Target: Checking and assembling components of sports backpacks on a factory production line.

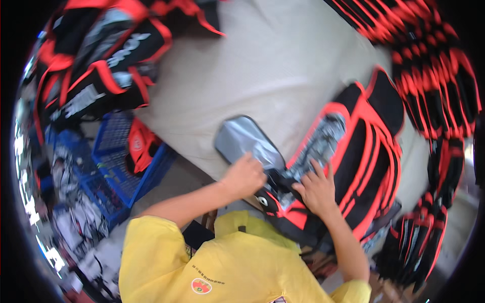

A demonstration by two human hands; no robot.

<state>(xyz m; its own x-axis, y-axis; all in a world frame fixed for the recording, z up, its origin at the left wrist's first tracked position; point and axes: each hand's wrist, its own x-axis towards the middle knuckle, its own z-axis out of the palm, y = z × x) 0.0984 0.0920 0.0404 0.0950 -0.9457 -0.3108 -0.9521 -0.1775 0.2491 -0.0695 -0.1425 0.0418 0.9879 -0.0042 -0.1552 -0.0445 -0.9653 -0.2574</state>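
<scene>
While the black-and-red backpack (pixel 353 151) lies on the beige counter (pixel 262 65), long axis running up and right from the person, the left hand (pixel 246 175) grips a grey flat panel (pixel 242 139) at its near end; the right hand (pixel 316 191), fingers spread, presses the bag's front.

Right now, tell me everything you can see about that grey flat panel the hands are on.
The grey panel is a flat, rounded-cornered sheet, dull and slightly shiny like plastic or stiff foam. It lies tilted on the beige table, its lower end running into the black-and-red backpack. The left hand is closed over its lower edge; the right hand presses on the backpack beside it.
</scene>
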